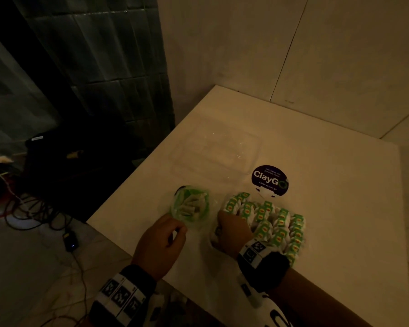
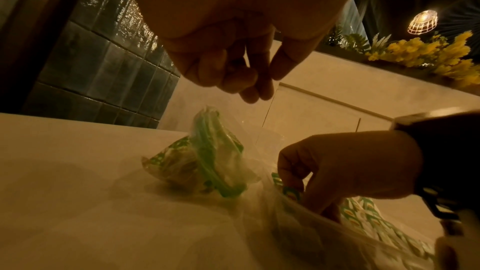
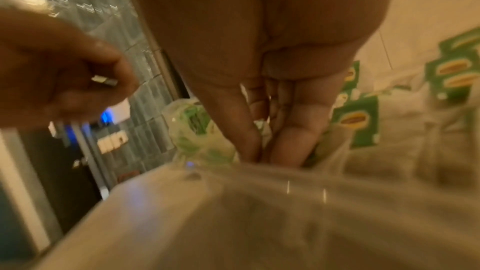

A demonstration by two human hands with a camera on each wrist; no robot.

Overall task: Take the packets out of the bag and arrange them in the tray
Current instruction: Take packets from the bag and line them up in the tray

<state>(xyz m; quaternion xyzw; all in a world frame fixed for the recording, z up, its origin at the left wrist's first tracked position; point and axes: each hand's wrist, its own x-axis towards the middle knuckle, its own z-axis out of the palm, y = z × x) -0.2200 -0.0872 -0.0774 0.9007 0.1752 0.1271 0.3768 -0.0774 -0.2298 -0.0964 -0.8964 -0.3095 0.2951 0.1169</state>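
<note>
A large clear bag of green and yellow tea packets lies on the white table near its front edge. My right hand reaches into the bag's mouth, and its fingers curl on one packet. To the left stands a small clear bag of pale green packets. My left hand hovers just in front of the small bag, thumb against fingertips, and seems to pinch the large bag's clear film. The clear plastic tray sits beyond both bags with nothing visible in it.
A round dark "ClayGo" sticker is on the table between the tray and the large bag. Pale walls close off the table's far side. The table's left edge drops to a floor with cables and a dark box.
</note>
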